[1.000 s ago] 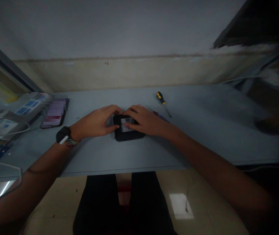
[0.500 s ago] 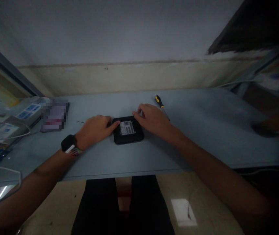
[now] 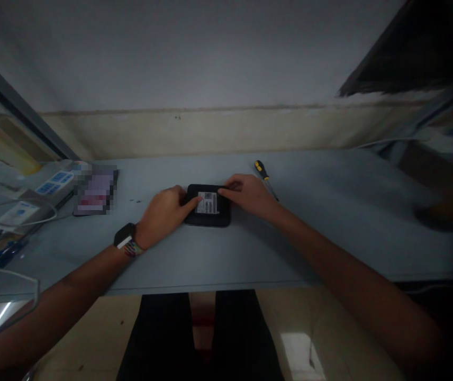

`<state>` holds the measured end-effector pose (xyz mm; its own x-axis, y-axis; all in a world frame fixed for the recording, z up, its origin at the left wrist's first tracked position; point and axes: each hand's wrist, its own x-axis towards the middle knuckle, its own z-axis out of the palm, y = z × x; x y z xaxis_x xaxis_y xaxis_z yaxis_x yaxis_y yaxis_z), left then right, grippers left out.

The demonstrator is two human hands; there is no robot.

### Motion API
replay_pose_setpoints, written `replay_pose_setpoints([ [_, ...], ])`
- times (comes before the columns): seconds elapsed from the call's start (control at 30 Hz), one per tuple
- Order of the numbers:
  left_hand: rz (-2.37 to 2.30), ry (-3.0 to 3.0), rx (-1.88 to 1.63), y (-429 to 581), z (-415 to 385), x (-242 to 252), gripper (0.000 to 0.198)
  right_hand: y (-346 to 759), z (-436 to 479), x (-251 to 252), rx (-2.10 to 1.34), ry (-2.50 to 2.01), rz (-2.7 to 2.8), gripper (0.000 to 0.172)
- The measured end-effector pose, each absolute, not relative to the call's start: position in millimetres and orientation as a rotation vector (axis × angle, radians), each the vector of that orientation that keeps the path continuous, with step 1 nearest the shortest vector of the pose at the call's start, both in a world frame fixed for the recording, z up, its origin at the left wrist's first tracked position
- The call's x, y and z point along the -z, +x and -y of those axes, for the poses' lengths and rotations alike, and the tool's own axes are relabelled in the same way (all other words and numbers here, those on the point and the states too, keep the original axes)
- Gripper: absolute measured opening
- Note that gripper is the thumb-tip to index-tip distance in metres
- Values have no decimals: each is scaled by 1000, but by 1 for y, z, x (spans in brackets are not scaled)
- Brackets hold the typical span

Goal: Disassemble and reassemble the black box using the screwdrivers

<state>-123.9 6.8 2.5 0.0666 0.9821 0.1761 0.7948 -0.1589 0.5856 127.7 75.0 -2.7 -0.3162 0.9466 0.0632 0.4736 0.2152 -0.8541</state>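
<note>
A small black box-shaped device (image 3: 210, 216) with a white printed label lies flat on the grey table (image 3: 329, 222). My left hand (image 3: 165, 214), with a dark watch on its wrist, grips the device's left edge, the thumb resting on its top by the label. My right hand (image 3: 248, 194) pinches the device's far right corner with curled fingers. A screwdriver with a yellow and black handle (image 3: 262, 171) lies just behind my right hand, its shaft partly hidden by the hand.
A dark flat object with a blurred face (image 3: 94, 193) lies at the left of the table. Further left are white devices with blue labels (image 3: 47, 185) and loose cables (image 3: 8, 272). A wall runs behind the table. My dark-clothed legs show below the front edge.
Both hands lifted off the device's top a moment ago and have come back onto its edges. The right hand has moved from behind the device onto its far right corner.
</note>
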Motion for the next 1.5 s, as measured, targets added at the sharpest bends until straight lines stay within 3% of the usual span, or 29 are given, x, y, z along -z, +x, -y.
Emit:
replay_pose_setpoints([
  [0.2,-1367,1386,-1061,-129,-27,5,48,124,-79,4,-1203,-1129,1543,33],
  [0.43,-1151,1058,-1205,-123,-29,4,51,118,-77,-1,-1542,-1069,1454,37],
  [0.73,-1087,1100,-1223,-125,-31,8,49,113,-71,-4,-1604,-1038,1396,40],
  [1.03,-1023,1170,-998,-123,-27,0,52,111,-72,0,-1563,-1053,1370,42],
  [1.27,-959,1125,-1123,-119,-26,6,55,113,-72,-3,-1858,-949,1360,48],
  [1.37,-976,1126,-1151,-118,-27,7,54,114,-71,-3,-1877,-934,1407,58],
  [1.5,-982,1159,-1130,-121,-28,3,54,113,-71,-2,-1854,-896,1393,55],
])
